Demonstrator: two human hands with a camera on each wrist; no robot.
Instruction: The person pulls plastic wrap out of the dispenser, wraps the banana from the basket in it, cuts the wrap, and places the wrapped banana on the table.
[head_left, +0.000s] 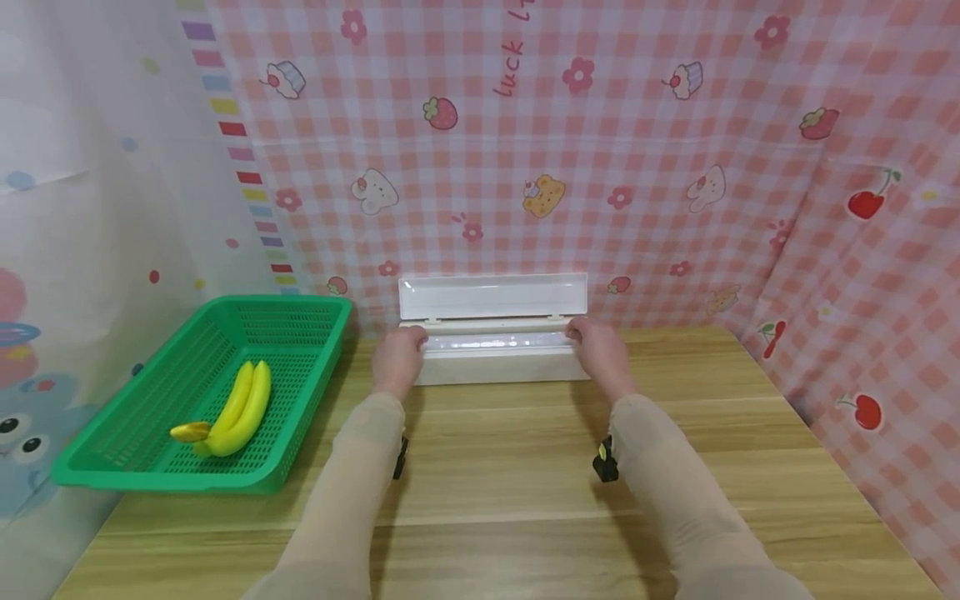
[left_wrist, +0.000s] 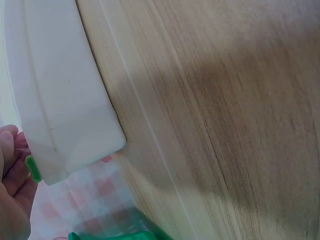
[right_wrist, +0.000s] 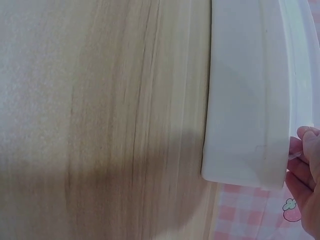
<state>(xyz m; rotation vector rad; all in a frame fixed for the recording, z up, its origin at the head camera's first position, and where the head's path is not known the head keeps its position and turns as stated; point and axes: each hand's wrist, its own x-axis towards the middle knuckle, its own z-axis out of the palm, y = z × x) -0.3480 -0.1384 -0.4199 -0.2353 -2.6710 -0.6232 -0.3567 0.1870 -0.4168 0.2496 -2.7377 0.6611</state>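
Observation:
A long white cling film dispenser [head_left: 502,369] lies at the back of the table, its lid [head_left: 493,297] raised against the cloth. Shiny clear cling film [head_left: 495,342] runs along its opening. At the left end, my left hand [head_left: 397,360] has thumb and fingers pinched together on the film's edge. My right hand [head_left: 602,357] does the same at the right end, a bit of clear film between its fingertips in the right wrist view. A small green piece [left_wrist: 33,169] shows on the dispenser's end beside the left fingers.
To the left stands a green plastic basket [head_left: 307,417] holding yellow bananas [head_left: 243,408]. The wooden table [head_left: 495,517] runs back to a pink checked cloth [head_left: 480,167], with more cloth along both sides.

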